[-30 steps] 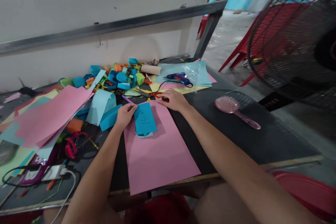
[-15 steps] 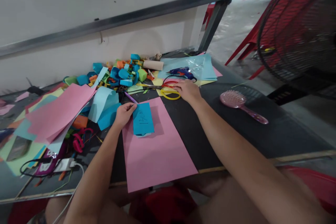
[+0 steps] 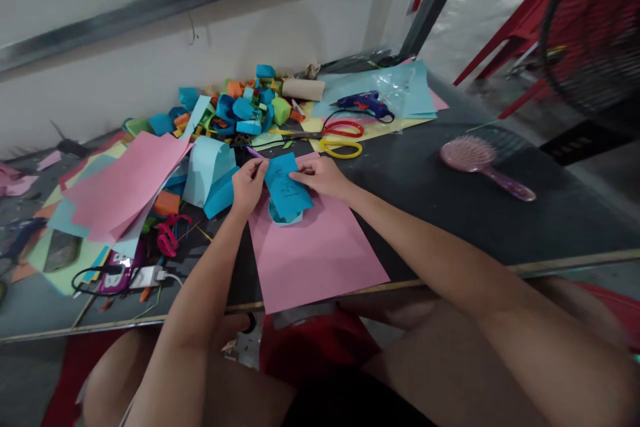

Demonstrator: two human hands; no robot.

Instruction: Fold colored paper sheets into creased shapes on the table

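Observation:
Between my two hands is a blue piece of paper [image 3: 290, 188] with handwriting on it, tilted above a pink sheet [image 3: 325, 257]. My left hand [image 3: 249, 185] pinches its upper left corner. The fingers of my right hand [image 3: 324, 177] close on its right edge. Under its lower end shows another bit of curled blue paper [image 3: 286, 219], partly hidden. Scissors [image 3: 343, 138] with one red and one yellow handle lie just beyond my right hand. A purple pen-like stick [image 3: 254, 152] pokes out behind my left hand.
Folded paper pieces [image 3: 243, 108], a cardboard tube [image 3: 303, 89] and a glue gun [image 3: 366, 104] lie along the back. Left are stacked coloured sheets [image 3: 125, 180], pink scissors [image 3: 167, 237] and a white plug [image 3: 147, 276]. A hairbrush [image 3: 473, 155] and a fan [image 3: 595, 33] are right.
My right hand has left the scissors and come in to the blue paper, which is now turned and held by both hands. The whole view has tilted downward.

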